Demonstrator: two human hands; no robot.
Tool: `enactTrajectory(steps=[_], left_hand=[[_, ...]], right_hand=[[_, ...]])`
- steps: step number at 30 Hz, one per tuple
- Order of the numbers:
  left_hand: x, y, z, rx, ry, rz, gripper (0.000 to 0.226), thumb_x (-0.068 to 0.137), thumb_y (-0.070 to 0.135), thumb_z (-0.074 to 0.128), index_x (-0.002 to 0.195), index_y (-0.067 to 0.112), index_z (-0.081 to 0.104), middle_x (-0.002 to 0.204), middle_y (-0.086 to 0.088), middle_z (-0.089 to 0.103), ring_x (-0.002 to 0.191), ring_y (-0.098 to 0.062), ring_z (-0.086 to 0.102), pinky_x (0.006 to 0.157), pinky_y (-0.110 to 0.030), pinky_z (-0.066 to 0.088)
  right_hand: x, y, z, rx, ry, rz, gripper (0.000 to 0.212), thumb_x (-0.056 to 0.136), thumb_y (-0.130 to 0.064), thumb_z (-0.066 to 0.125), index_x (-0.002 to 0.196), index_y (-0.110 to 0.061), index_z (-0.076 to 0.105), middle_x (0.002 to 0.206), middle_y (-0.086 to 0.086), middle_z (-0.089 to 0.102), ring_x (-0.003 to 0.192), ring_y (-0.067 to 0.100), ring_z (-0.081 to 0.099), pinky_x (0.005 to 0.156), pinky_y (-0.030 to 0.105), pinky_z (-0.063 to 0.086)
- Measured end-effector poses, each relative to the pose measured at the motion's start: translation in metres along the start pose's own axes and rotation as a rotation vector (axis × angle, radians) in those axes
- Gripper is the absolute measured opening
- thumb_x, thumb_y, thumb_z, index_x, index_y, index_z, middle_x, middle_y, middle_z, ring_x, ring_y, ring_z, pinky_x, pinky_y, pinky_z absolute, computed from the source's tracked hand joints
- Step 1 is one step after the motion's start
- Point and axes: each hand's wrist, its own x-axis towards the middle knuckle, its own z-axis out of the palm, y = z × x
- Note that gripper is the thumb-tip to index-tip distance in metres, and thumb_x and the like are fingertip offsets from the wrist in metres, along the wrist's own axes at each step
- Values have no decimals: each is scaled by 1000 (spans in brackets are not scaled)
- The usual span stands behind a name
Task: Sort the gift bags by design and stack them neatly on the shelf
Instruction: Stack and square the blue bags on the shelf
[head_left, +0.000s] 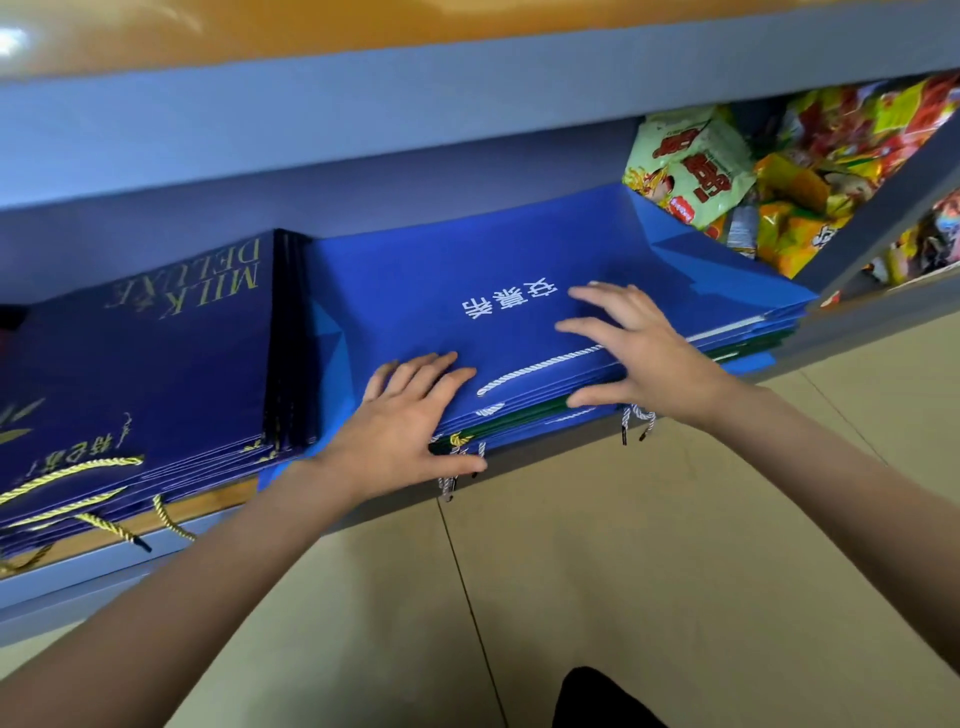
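A stack of bright blue gift bags (467, 270) with white characters lies flat on the grey shelf (597, 431); green bags show in the stack's lower layers. Left of it lies a stack of dark navy gift bags (156, 364) with gold "MILK DELUXE" lettering and gold cord handles. My left hand (410, 421) lies on the blue stack's front left edge, fingers flat on top and thumb against the front edge. My right hand (634, 348) rests on the front right of the same stack, fingers spread on top, thumb under the upper bags' edge beside a white cord handle (540, 369).
Snack packets (727, 171) in green, yellow and red fill the shelf to the right of the blue stack. A grey upper shelf board (363, 109) overhangs the bags. Beige floor tiles (623, 571) lie below, with a dark shape at the bottom edge.
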Motion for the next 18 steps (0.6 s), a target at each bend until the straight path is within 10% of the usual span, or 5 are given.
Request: enactTrajectory(steps=[5,9,18], left_hand=[[-1,1,14,103,129,10,74,84,65,26,138,18,45,141,-3,48,126,-21,48,106,-44,31],[-7,-5,14,193,217,92,61,88,50,34,134,13,50,134,-5,55,117,-24,56,105,-40,25],[-4,-1,2,15,-73,-34,92,65,77,2,148,39,-3,158,8,-2,144,-11,-5,115,-37,-5]], right_hand=[[9,-14,11,-30,-19,-11,70,75,-47,69,135,-17,48,153,4,22,144,21,7,113,33,-9],[-11,18,-2,-49,33,110,74,68,-55,62,126,-10,57,145,14,37,141,32,22,114,44,3],[-48,50,-13,-20,36,303,76,65,-51,63,128,-9,55,142,17,38,137,33,27,114,50,15]])
